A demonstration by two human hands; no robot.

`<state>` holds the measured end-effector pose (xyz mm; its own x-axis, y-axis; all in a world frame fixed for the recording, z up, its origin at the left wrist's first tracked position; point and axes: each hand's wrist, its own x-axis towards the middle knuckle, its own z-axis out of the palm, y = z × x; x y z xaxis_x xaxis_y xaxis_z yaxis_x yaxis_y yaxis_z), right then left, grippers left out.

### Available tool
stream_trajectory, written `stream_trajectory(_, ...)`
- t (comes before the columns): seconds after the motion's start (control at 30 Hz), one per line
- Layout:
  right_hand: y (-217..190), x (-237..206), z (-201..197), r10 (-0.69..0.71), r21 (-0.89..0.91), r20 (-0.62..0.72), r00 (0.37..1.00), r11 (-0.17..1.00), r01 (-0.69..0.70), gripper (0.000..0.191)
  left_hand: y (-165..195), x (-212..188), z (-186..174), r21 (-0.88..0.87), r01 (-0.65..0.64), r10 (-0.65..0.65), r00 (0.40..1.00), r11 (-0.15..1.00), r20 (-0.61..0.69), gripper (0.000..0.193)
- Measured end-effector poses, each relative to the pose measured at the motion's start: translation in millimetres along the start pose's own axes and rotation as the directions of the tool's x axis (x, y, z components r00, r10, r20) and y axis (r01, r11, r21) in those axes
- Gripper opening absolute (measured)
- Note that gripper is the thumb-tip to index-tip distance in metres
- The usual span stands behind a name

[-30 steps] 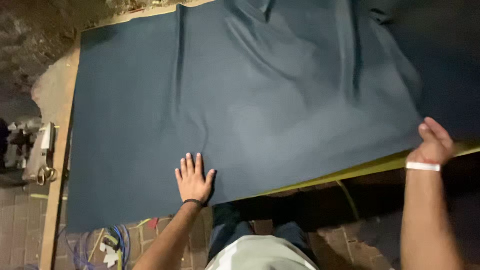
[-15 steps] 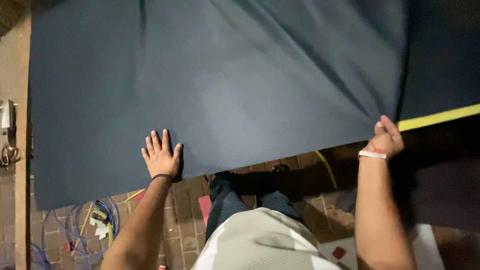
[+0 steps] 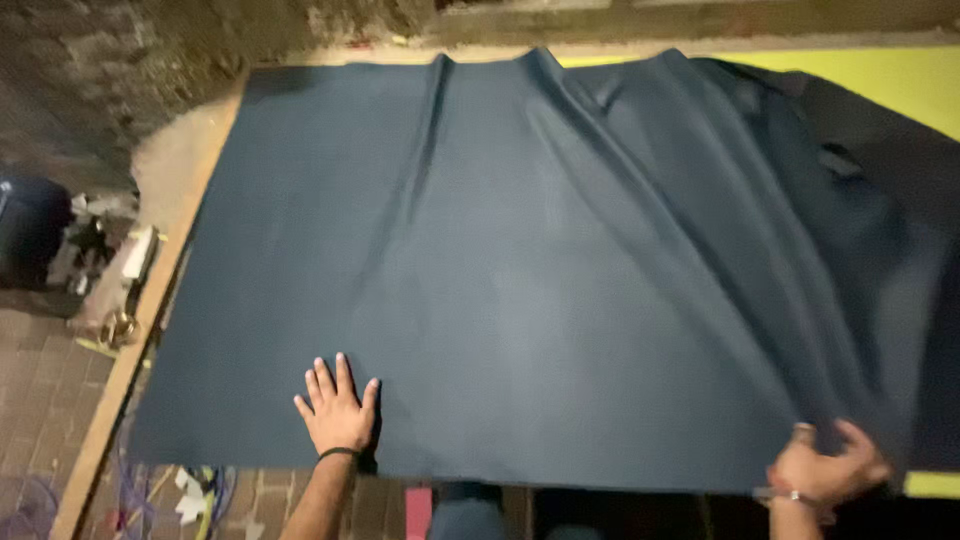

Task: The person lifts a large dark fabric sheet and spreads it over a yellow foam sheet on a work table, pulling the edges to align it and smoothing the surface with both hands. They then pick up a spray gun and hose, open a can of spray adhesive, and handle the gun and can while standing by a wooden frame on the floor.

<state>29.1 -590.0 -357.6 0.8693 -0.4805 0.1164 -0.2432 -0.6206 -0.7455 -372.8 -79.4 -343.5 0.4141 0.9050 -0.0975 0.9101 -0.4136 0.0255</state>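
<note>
On the table, dark blue cloth (image 3: pixel 560 270), left hand (image 3: pixel 338 412) pressed flat with fingers spread, right hand (image 3: pixel 822 468) gripping its near edge

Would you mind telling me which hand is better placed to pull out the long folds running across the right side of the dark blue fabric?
Probably the right hand: it grips the dark blue fabric at its near right edge, where the folds end. The left hand lies flat on smooth cloth.

A large dark blue fabric sheet (image 3: pixel 560 280) covers the yellow-topped wooden table (image 3: pixel 890 85) — the left hand (image 3: pixel 338 412) presses flat near its front edge, the right hand (image 3: pixel 825 468) grips its wrinkled corner.
</note>
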Motion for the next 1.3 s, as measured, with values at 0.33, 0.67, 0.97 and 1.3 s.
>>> stream_trajectory(0.33,-175,-78,125,-0.284,-0.190,0.562,0.777,0.870,0.455,0.080,107,131,-22,-0.032,-0.328,0.329,0.943,0.944,0.046,0.086)
stream_trajectory(0.67,-228,-18,235,-0.559,-0.179,0.506,0.657,0.677,0.714,0.072,191,196,-41,-0.110,-0.471,0.478,0.877,0.875,0.044,0.093)
stream_trajectory(0.97,-321,70,372,-0.586,0.062,0.676,0.446,0.649,0.758,0.066,186,212,-34,-0.138,-0.207,0.174,0.959,0.968,-0.223,0.084)
stream_trajectory(1.3,-394,110,482,-0.630,0.037,0.772,0.083,0.176,0.984,0.073,154,278,-62,-0.004,-0.236,0.236,0.971,0.972,0.021,0.067)
